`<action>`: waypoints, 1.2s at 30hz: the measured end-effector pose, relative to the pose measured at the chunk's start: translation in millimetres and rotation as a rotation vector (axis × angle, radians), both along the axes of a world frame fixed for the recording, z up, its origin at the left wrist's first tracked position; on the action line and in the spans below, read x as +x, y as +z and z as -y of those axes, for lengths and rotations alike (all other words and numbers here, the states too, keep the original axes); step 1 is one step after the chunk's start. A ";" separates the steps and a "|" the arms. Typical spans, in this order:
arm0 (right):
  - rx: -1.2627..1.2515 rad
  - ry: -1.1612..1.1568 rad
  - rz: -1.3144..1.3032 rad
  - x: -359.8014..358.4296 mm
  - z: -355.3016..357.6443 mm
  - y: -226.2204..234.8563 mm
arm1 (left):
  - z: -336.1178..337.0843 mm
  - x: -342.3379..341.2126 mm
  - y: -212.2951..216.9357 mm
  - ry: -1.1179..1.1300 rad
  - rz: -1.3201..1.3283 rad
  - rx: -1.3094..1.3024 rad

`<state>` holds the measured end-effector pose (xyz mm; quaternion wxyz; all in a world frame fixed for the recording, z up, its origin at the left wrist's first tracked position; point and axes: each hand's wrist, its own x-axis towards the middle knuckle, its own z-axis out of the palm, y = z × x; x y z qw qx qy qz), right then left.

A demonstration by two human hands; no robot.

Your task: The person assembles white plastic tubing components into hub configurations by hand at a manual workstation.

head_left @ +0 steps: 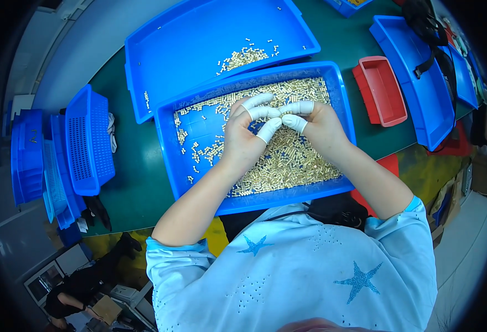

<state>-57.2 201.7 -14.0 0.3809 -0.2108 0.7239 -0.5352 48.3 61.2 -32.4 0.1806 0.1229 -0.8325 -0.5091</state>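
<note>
A blue tray [169, 141] in front of me holds a thick layer of small brass-coloured metal parts [296, 160]. Both hands hover over its middle with white finger cots on the fingertips. My left hand [243, 135] and my right hand [315, 124] meet at their fingertips, pinching together at one spot. Whatever sits between the fingertips is too small to make out. A second blue tray [188, 39] lies behind the first and carries a small heap of the same brass parts [243, 57].
Blue perforated baskets [88, 141] stand stacked at the left on the dark green table [138, 177]. A red bin [382, 88] and more blue trays [420, 83] sit at the right, with a black strap lying over them.
</note>
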 end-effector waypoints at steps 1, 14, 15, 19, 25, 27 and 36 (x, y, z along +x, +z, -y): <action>0.002 0.013 0.079 -1.6 1.3 1.5 | 1.5 -0.1 3.0 0.001 -0.005 -0.009; 0.089 0.148 -0.630 -78.4 105.9 16.8 | 80.9 -76.0 14.0 0.283 0.055 -0.253; 0.102 0.081 -0.842 -75.0 103.7 12.1 | 76.4 -75.7 16.5 0.275 0.058 -0.251; -0.082 0.044 -1.239 -60.4 64.8 13.2 | 55.5 -46.2 27.7 0.220 -0.017 -0.529; 0.407 0.487 -0.762 3.2 -13.1 16.6 | -1.3 20.9 25.2 -0.182 0.481 -0.431; 0.539 0.565 -0.797 10.4 -13.4 -0.1 | -10.1 19.2 13.9 -0.163 0.444 -0.481; 0.344 0.320 -0.805 22.8 -4.5 -20.5 | -7.9 9.7 -3.5 -0.069 0.400 -0.319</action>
